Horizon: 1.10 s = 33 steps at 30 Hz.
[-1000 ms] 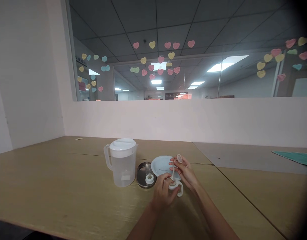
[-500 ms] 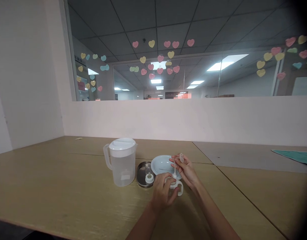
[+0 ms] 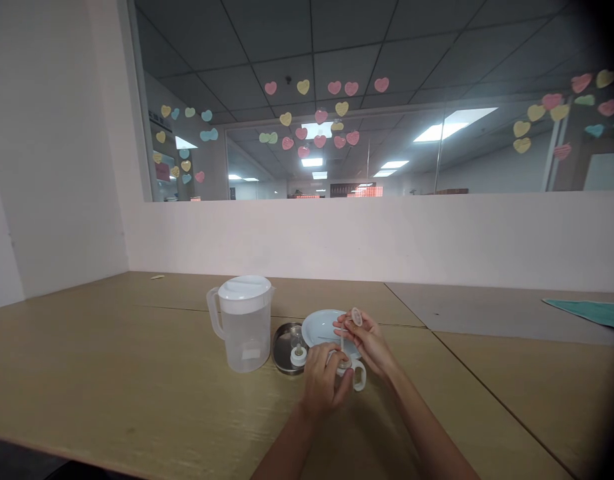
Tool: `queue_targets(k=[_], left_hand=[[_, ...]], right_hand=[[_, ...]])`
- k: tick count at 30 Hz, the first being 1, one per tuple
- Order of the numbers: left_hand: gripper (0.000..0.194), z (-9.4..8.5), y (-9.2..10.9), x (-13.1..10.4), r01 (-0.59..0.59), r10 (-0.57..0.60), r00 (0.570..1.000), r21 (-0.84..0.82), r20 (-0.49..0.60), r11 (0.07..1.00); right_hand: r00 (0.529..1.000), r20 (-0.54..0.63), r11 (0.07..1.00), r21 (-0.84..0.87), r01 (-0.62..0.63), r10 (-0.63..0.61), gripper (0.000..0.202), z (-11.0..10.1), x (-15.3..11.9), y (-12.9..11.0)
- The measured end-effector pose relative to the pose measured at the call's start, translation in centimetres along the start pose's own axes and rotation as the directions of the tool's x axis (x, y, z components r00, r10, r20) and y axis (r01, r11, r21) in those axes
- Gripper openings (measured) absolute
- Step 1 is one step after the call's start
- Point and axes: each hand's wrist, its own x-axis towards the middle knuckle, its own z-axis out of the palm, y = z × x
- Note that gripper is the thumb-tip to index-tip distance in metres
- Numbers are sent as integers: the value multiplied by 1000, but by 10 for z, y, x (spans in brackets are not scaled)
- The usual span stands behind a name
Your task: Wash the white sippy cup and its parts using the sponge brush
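My left hand (image 3: 324,380) is closed around a small baby bottle with white loop handles (image 3: 359,377), near the table's front. Its fingers cover most of the bottle's body. Over the bottle's mouth, my right hand (image 3: 369,343) pinches a slim white stem (image 3: 342,339) that points down into the opening. A small round translucent piece (image 3: 357,317) shows at the same fingertips; whether it joins the stem I cannot tell. Behind the hands is a pale blue oval dish (image 3: 319,327). Left of them, a steel tray (image 3: 283,348) holds a white-collared bottle nipple (image 3: 299,356) and a clear dome-shaped piece.
A lidded translucent pitcher (image 3: 247,333) stands left of the tray on the wooden table (image 3: 137,373). A teal cloth (image 3: 589,312) lies at the far right. Behind the table rises a white wall (image 3: 337,240) below a window with heart-shaped stickers.
My right hand has moved slightly left and down, and the stem's lower end has sunk into the bottle's mouth. My left hand stays almost in place on the bottle.
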Motion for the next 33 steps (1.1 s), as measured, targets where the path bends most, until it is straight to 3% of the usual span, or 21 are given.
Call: queue_targets(k=[3,5,8,11,15,19,24,28,33], left_hand=[[17,0,0,1,39,-39,999,-21,-17,999],[19,0,-4,1,152,-154,986,-33,-66,988],[22,-1,-17,1,397,-391,905,-1,-169,918],[27,-4,-35,0,535,-509,840,127,-188,835],[29,-4,-52,-6,562,-564,819,349,-106,750],[30,0,-58,-11,572,-650,760,484,-9,662],[33,0,-60,-13,578,-711,696,510,100,637],[32,-1,-61,-13,572,-750,638,546,171,612],[29,-2,-62,-13,568,-755,627,550,192,612]], right_hand=[[997,70,996,-89,-30,36,27,0,-2,1],[989,136,987,-157,-42,64,24,-2,-3,2],[970,211,966,-249,-66,121,21,-4,-4,3],[960,232,950,-303,-80,155,20,-6,-5,4],[954,245,947,-309,-93,173,18,-7,-3,6],[950,254,940,-327,-95,184,23,-7,-1,10],[940,287,929,-362,-72,184,46,-6,-3,8],[928,316,910,-412,-52,196,37,-7,-4,6],[903,380,885,-466,1,199,28,-10,-3,7]])
